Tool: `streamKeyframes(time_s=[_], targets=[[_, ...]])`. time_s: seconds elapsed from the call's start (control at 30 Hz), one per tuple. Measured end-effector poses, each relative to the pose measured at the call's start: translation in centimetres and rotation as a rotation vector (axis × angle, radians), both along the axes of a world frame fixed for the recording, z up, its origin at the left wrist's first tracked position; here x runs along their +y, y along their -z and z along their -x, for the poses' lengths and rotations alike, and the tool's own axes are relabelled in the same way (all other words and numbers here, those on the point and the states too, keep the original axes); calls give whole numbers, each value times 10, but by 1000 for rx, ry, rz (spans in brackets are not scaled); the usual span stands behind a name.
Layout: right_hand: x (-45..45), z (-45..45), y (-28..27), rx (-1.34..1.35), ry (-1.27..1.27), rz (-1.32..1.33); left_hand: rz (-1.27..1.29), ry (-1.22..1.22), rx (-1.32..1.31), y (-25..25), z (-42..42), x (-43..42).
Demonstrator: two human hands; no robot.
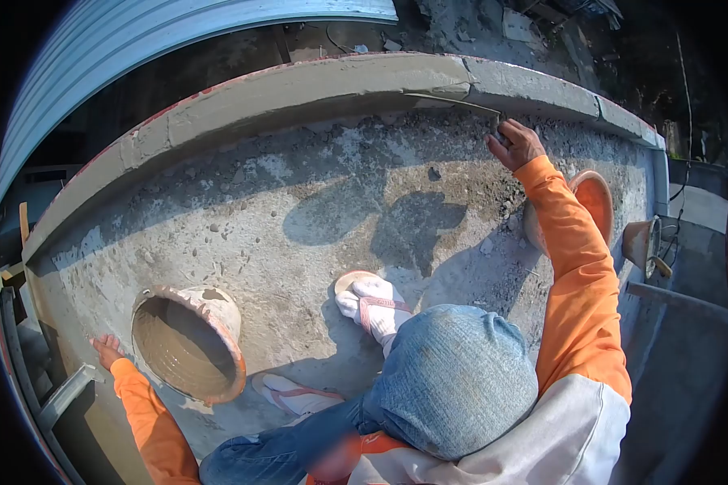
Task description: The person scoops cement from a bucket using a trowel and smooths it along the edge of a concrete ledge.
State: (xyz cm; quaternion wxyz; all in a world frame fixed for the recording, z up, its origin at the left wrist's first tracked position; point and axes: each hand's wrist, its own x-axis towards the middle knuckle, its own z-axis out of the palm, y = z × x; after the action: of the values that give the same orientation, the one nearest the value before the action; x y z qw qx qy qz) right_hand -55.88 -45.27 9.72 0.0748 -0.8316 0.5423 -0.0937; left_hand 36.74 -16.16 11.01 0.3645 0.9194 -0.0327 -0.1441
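Note:
My right hand (516, 145) is closed around the handle of a trowel (453, 101), whose thin blade lies along the inner side of the low curved wall (299, 85) near a joint in its top. Over on the left, my left hand (107, 352) has its fingers apart and holds nothing; it is beside a bucket (233, 356) of wet grey mortar (178, 343), by the edge of the floor. What the left palm touches cannot be made out.
An orange-lined bucket (594, 202) stands under my right forearm, with a smaller container (639, 244) farther right. Metal bars (69, 396) border the left edge. Corrugated sheeting (178, 32) and rubble (526, 28) lie beyond the wall. My sandalled feet are on rough concrete (267, 267).

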Motion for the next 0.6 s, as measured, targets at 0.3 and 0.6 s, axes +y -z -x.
streamKeyframes(time_s=[0.3, 0.6], targets=[[-37, -7, 20, 233, 14, -73, 32, 89, -16, -7, 11, -14], [1, 13, 6, 69, 24, 139, -17, -17, 1, 5, -7, 10]])
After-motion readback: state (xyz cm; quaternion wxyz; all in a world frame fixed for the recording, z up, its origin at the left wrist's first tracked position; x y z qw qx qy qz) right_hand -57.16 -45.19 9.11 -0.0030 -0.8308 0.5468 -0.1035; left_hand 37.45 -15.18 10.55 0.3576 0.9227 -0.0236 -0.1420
